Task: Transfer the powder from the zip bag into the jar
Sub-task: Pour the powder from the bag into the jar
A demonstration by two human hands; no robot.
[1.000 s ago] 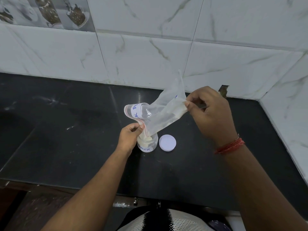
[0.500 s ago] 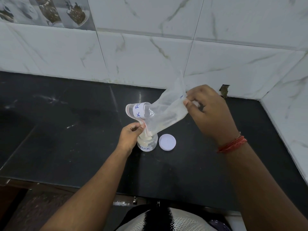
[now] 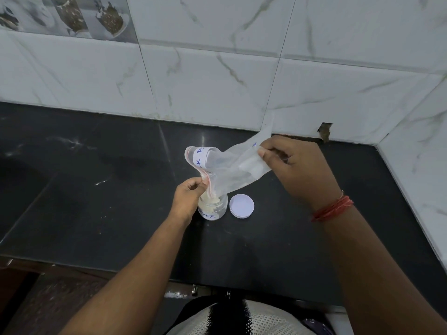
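Here's the zip bag, clear plastic, nearly empty, slung upside down over the jar with its red-lined mouth pointing into the jar's opening. A white label with blue handwriting curls over at the bag's left fold. The jar is small, clear, standing upright on the black counter, with pale cream powder heaped inside and a hand-lettered label on its front.

Left hand is closed in a pinch, thumb and fingertips clamped on the bag's mouth edge right at the jar's rim. Right hand is up higher and to the right, fingers curled shut on the bag's bottom end, holding it raised so the bag slopes down toward the jar. A red thread band circles that wrist.

Count it up: 1 bag, 1 jar, 1 round white lid lying flat on the counter just beside the jar's right side, 2 hands, both gripping the bag.
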